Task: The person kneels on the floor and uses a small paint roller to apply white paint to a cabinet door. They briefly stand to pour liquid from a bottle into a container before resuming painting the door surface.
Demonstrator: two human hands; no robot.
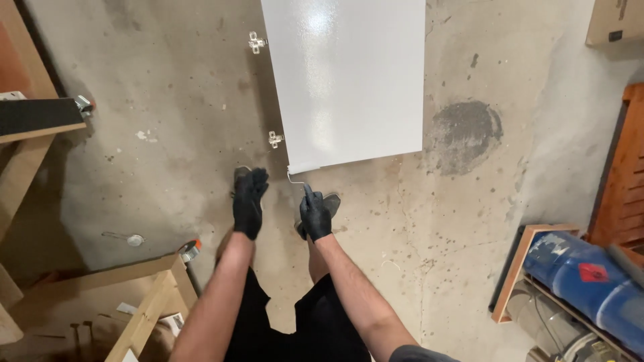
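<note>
From the head view I am standing over a white door panel [349,80] that lies flat on the concrete floor [168,134], its hinges [257,43] sticking out along the left edge. My right hand [314,214], in a black glove, is closed around the handle of a small paint roller [305,170] whose sleeve sits on the panel's near edge, at its near-left corner. My left hand [249,201] hangs loose beside it, fingers drooping, holding nothing.

I judge the step in hand to be rolling the last strip along that near edge — the rest of the face already looks wet and glossy. The next pass calls for a light, even stroke that stays square to the edge.

Room is open to the left and behind the panel; a dark stain [465,134] marks the floor to the right, and a blue drum [583,278] and wooden frames [144,295] crowd my sides.
</note>
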